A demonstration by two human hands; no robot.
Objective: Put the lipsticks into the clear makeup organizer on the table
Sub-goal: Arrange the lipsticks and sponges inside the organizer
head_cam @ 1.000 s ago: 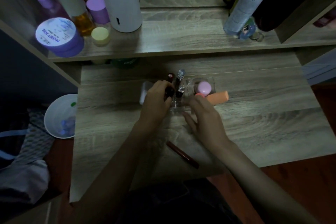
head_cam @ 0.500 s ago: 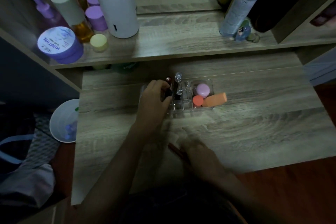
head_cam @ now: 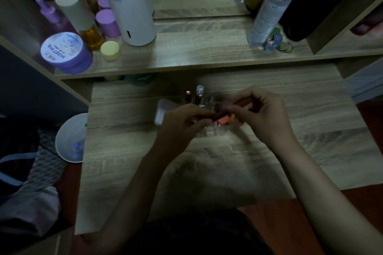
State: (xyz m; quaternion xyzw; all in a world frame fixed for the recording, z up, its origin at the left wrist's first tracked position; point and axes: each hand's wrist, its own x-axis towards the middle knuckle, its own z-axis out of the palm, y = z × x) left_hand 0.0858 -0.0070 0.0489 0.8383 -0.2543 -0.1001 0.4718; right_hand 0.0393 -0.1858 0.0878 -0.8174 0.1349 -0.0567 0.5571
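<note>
You're now gripping the lipstick (head_cam: pixel 244 102) off the tabletop (head_cam: pixel 228 163) in both hands, left hand (head_cam: pixel 182 124) and right hand (head_cam: pixel 263 114), fingers closed, above the organizer (head_cam: pixel 209 130); insertion's next.

We see both forearms reach in from 6 o'clock and converge toward 12. The left hand (head_cam: pixel 182 122) is curled, knuckles up, its fingers (head_cam: pixel 204 113) pinched together and pointing toward 3 o'clock. The right hand (head_cam: pixel 263 114) sits at 3 o'clock of it, slightly higher, wrist bent, fingers (head_cam: pixel 241 101) curled and pinched toward 9. Their fingertips nearly meet.
</note>
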